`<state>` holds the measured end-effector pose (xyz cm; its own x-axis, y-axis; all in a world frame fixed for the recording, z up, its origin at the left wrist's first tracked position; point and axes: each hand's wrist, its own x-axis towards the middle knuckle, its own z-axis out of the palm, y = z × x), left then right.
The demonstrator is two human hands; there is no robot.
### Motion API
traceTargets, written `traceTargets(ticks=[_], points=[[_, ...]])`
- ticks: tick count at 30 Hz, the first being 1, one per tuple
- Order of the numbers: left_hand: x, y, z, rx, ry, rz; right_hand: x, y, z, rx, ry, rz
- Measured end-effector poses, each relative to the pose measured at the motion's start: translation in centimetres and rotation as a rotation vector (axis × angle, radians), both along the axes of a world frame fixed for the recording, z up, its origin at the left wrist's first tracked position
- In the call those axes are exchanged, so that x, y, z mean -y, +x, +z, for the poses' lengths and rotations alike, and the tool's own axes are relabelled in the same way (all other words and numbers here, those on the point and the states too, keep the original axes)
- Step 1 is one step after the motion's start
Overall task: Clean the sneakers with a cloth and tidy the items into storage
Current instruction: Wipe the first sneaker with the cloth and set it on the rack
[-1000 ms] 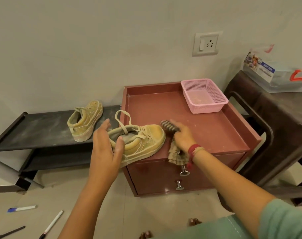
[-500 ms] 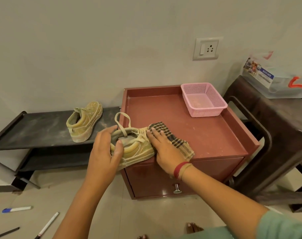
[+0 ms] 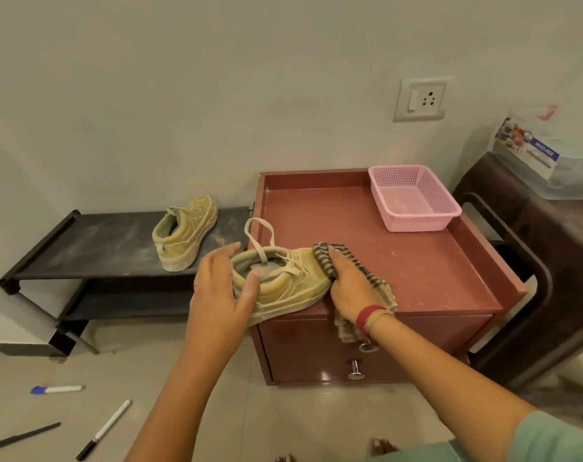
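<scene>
Near sneaker lies on the near left corner of the cabinet, heel overhanging the edge. Left hand cups its heel, thumb on the collar, fingers spread behind; the heel side under the palm is hidden. Right hand presses a checked cloth on the toe, so the toe cap is covered; fingers look curled over the cloth, though grip is hard to judge from above. Cloth's near end hangs over the drawer front, partly hiding the upper knob. Second sneaker sits on the black rack, far left. Pink basket at the cabinet's far right. Pens on the floor, near left. Box on the stool is cut off at the right edge.
</scene>
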<state>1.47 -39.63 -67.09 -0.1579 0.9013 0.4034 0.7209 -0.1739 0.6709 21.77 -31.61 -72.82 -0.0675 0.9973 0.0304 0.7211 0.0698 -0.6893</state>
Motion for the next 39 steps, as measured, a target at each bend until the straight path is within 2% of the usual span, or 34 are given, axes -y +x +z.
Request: traceTargets(ticks=[2, 4, 5, 7, 11, 15, 17, 20, 22, 24, 28, 34, 36, 39], points=[[0.9, 0.2, 0.1, 0.013, -0.102, 0.175, -0.1, -0.4, 0.5, -0.102, 0.061, -0.036], [1.6, 0.0, 0.2, 0.083, -0.31, 0.309, 0.1, -0.9, 0.6, -0.186, 0.13, -0.012], [1.7, -0.2, 0.1, 0.123, -0.394, 0.324, 0.2, -1.1, 0.7, -0.23, 0.15, -0.003], [1.7, -0.4, 0.1, 0.17, -0.434, 0.296, 0.3, -1.2, 1.2, -0.362, 0.158, -0.055], [1.3, 0.2, 1.1, 0.206, -0.213, 0.198, 0.6, -1.0, 4.6, -0.663, 0.247, -0.216], [0.5, 1.5, 2.2, 0.17, 0.093, -0.011, 2.1, -0.1, 8.6, -0.761, 0.471, -0.153], [0.0, 2.3, 2.5, 0.196, 0.165, -0.054, 3.3, 0.5, 10.7, -0.741, 0.576, -0.093], [-0.6, 3.6, 2.8, 0.182, 0.251, -0.085, 5.1, 1.0, 13.3, -0.525, 0.698, 0.056], [-0.9, 4.6, 2.8, 0.187, 0.265, -0.137, 5.8, 0.9, 13.8, -0.359, 0.694, 0.16], [-1.1, 5.4, 2.8, 0.164, 0.27, -0.152, 6.1, 0.9, 13.2, -0.271, 0.648, 0.245], [-1.6, 6.0, 3.3, 0.162, 0.244, -0.148, 6.4, 1.3, 11.9, -0.287, 0.518, 0.39], [-1.9, 5.5, 3.8, 0.081, 0.172, -0.267, 6.7, 2.3, 12.2, -0.182, 0.49, 0.483], [-1.9, 5.4, 3.8, 0.016, 0.154, -0.313, 6.1, 2.9, 12.5, -0.208, 0.472, 0.443], [-1.8, 6.1, 4.1, -0.024, 0.157, -0.309, 4.7, 4.2, 13.4, -0.317, 0.38, 0.258]])
